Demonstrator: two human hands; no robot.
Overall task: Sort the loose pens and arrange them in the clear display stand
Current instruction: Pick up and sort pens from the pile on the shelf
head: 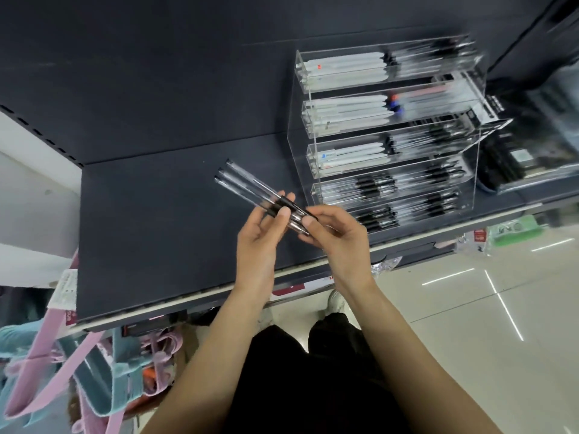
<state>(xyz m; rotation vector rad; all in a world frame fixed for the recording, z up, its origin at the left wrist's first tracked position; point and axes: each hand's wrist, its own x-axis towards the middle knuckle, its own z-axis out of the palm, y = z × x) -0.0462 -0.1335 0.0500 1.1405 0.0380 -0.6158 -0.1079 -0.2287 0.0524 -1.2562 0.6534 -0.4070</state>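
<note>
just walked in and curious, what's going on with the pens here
A person is holding a small bunch of clear pens above a dark shelf. The left hand grips the bunch at its black grips, and the right hand pinches the tip ends. To the right stands the clear display stand, its tiers already holding rows of pens. The held pens are not yet in it.

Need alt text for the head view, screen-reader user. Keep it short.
Both hands, left and right, hold a small bundle of clear pens over a dark shelf. To the right stands a clear tiered stand, its trays already filled with white and black pens.
</note>
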